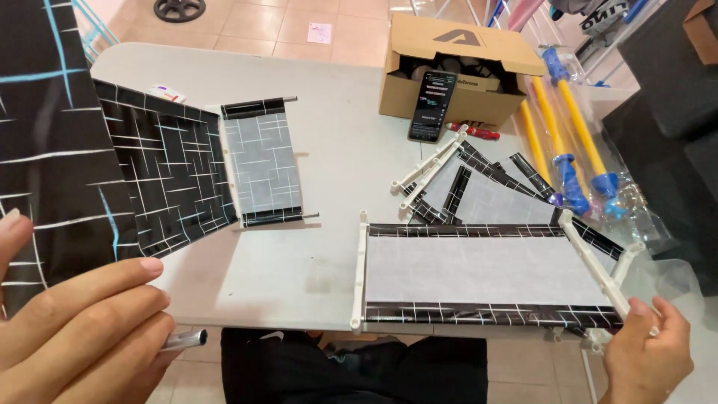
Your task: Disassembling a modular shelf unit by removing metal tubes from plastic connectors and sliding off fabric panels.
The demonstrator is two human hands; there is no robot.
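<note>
At the lower left of the frame, the left hand (75,329) lies with fingers pressed together against a large black fabric sheet (67,150) with pale crossing lines; a metal rod (185,340) pokes out beneath the fingers. At the lower right, the right hand (647,355) closes around the corner of a white plastic frame (591,258) carrying a grey fabric shelf panel (479,269), which rests on the grey table (329,172). A cardboard box (456,67) with a phone (432,106) leaning on it sits at the upper middle.

Lit phone (431,106) against brown carton (458,69)
</note>
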